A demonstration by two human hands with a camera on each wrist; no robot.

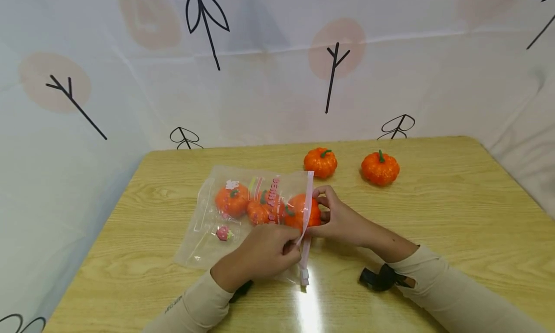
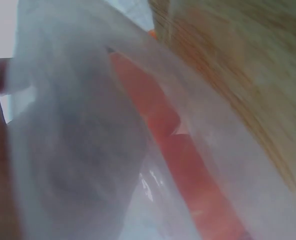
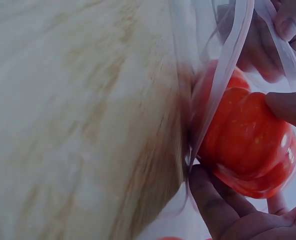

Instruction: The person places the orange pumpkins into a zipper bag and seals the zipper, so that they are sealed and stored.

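Note:
A clear plastic zip bag (image 1: 195,248) with a pink zip edge lies on its side, its mouth toward the right. Inside it, toward the left, are several orange toy pumpkins (image 1: 233,201). My left hand (image 1: 264,251) pinches the bag's pink edge at the mouth. With fingers and thumb spread around it, my right hand (image 1: 347,222) grips another glossy orange pumpkin (image 3: 253,145), which sits in the bag's opening. In the left wrist view, cloudy film (image 2: 78,140) covers most of the scene, with blurred orange shapes (image 2: 153,105) between its layers.
Two more orange pumpkins with green stems stand beyond the bag, one near its upper corner (image 1: 321,163) and one farther right (image 1: 380,169). They rest on a wood-grain table (image 1: 468,217). A patterned white cloth (image 1: 269,97) hangs behind the table's back edge.

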